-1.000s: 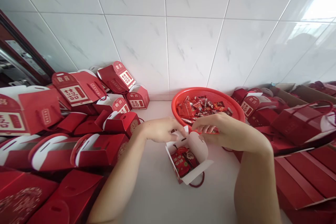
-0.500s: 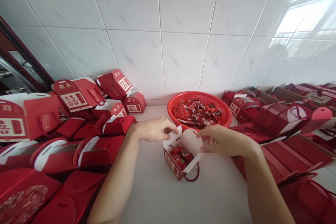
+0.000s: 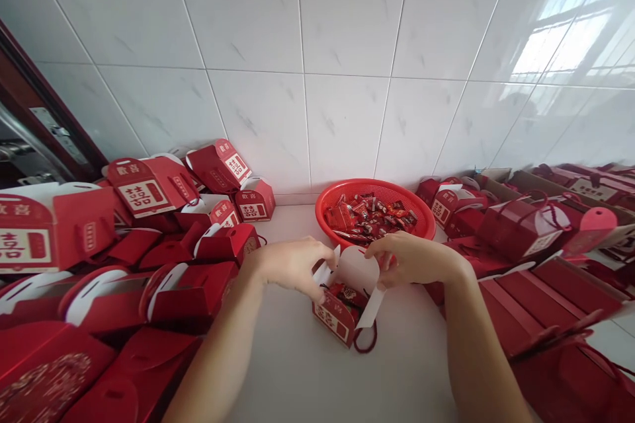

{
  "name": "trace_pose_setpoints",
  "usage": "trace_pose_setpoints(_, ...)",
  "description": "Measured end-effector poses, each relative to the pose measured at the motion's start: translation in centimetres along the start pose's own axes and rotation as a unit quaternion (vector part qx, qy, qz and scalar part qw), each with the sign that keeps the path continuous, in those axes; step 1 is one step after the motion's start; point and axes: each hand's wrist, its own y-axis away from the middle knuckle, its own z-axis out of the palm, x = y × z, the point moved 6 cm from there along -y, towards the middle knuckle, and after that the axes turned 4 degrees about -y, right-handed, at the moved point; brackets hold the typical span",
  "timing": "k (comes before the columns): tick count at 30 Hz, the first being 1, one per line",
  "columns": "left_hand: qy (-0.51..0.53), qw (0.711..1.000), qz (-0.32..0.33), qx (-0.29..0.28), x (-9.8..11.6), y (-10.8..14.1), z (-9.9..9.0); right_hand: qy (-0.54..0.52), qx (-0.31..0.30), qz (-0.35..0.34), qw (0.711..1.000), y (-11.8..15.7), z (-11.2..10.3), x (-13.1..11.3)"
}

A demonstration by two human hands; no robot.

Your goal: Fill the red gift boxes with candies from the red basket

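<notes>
A small red-and-white paper gift box (image 3: 333, 325) stands on the white tabletop with its top flaps up, and red-wrapped sweets (image 3: 347, 294) lie inside it. My left hand (image 3: 295, 268) curls over the box's left side, its thumb on the front flap and its fingers at the left flap. At the back right corner, my right hand (image 3: 414, 259) has its fingers bent round the raised white flaps. Part of the flaps is hidden behind both hands. A dark red cord handle (image 3: 366, 338) hangs from the box's right side onto the table.
A red plastic basket (image 3: 325, 195) of wrapped sweets stands behind the box, close to the tiled wall (image 3: 347, 125). Several open red boxes (image 3: 143, 195) crowd the left side. More red boxes (image 3: 516, 228) and cartons are stacked on the right.
My left hand has lowered its thumb onto the front flap, which now leans inward over the sweets. My right hand has moved slightly left along the flaps. The view has tilted a little upward.
</notes>
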Motion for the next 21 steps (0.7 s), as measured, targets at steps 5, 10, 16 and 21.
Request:
trace_pose_setpoints(5,-0.045,0.999,0.002,0.019,1.2,-1.4,1.0,-0.036,-0.023,-0.057,0.997,0.1,0.1,0.6)
trace_pose_setpoints(10,-0.036,0.999,0.030,0.025,1.5,-1.6,1.1,-0.049,-0.036,-0.066,0.996,0.2,0.0,1.2)
trace_pose_setpoints(16,0.001,0.999,0.043,-0.007,0.9,-0.3,0.5,-0.027,-0.010,-0.043,0.999,-0.7,0.5,0.9)
trace_pose_setpoints(21,0.052,0.995,0.082,-0.028,0.7,0.3,0.3,0.004,0.022,-0.016,1.000,-1.4,0.8,0.0)
